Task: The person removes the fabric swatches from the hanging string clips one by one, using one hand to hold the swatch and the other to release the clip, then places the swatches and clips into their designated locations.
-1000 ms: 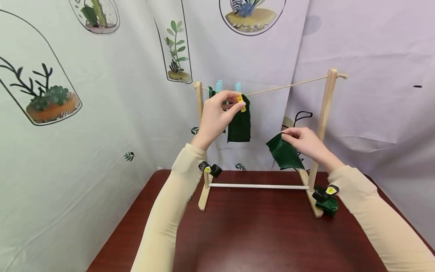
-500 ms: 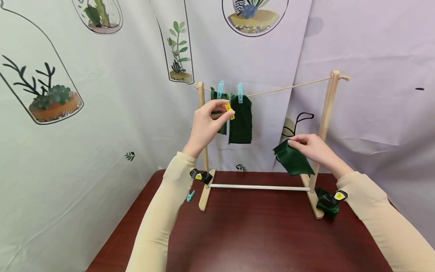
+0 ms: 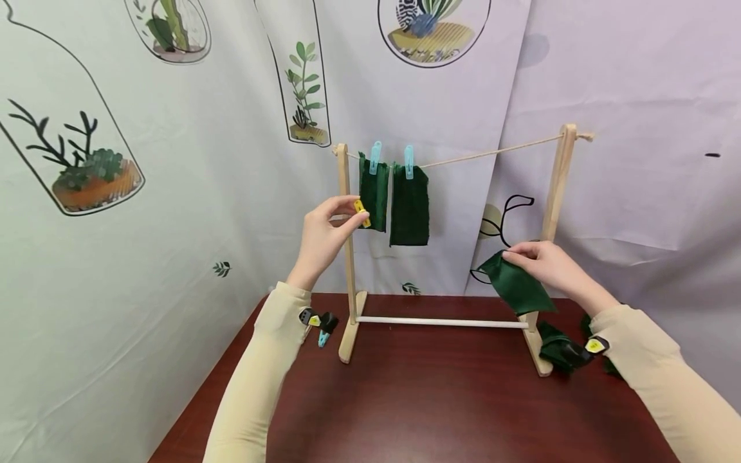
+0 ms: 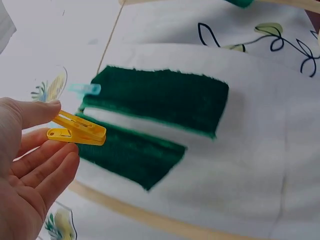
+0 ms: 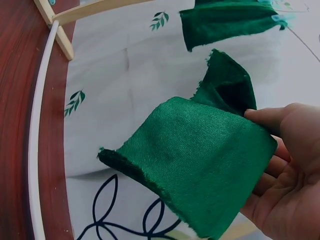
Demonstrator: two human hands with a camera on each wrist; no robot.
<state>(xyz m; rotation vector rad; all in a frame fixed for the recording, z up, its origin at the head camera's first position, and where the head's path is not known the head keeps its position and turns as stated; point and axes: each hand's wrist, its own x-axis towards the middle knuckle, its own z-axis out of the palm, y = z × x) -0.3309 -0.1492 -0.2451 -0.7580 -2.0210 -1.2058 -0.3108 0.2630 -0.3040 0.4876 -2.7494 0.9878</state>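
My left hand (image 3: 327, 235) pinches a yellow clothespin (image 4: 82, 130) between thumb and fingers, in front of the rack's left post. My right hand (image 3: 547, 267) holds a green cloth (image 5: 190, 150) by its upper edge, low beside the right post; the cloth droops and folds over. Two other green cloths hang side by side on the string (image 3: 492, 152): a left cloth (image 3: 373, 196) and a right cloth (image 3: 410, 209). Each is fixed at the top by a light blue clothespin (image 3: 409, 162).
The wooden rack (image 3: 557, 186) stands on a dark red table (image 3: 440, 399), with a white bar (image 3: 440, 321) joining its feet. A light blue clothespin (image 3: 323, 339) lies left of the rack. Crumpled green cloth (image 3: 556, 347) lies by its right foot. A printed curtain (image 3: 243, 161) hangs behind.
My left hand has moved left and down from the right hanging cloth, still pinching the yellow clothespin. The right hand has lowered and moved right with its cloth.
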